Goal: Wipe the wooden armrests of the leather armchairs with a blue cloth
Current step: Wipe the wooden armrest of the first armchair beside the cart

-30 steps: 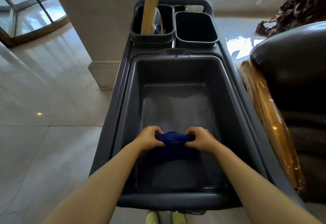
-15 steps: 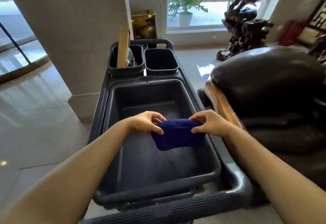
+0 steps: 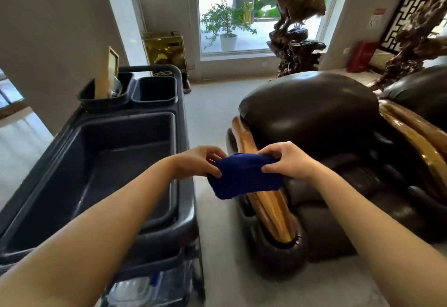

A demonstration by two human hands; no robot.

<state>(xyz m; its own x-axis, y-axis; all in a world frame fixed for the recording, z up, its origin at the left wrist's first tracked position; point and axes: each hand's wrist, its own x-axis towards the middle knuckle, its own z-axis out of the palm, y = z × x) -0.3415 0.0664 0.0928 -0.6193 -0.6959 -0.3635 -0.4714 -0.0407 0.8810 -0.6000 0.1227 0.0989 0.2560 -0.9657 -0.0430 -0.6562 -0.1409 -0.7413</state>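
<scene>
A folded blue cloth (image 3: 244, 177) hangs between both hands, just above the near wooden armrest (image 3: 268, 207) of a dark leather armchair (image 3: 312, 118). My left hand (image 3: 198, 161) pinches the cloth's left edge and my right hand (image 3: 287, 159) pinches its right edge. The cloth hides the middle of that armrest. A second glossy wooden armrest (image 3: 416, 142) shows on the chair's far side, next to another leather armchair (image 3: 420, 94) at the right edge.
A dark grey cleaning cart (image 3: 186, 186) stands to the left, with a deep tub (image 3: 108, 161) and two small bins (image 3: 128, 89) at its far end. A carved wood sculpture (image 3: 295, 48) and a glass door lie beyond the chairs. Pale floor separates cart and armchair.
Both hands lifted the blue cloth out of the cart's tub and carried it right, over the armchair's near armrest. My view swung right toward the chairs.
</scene>
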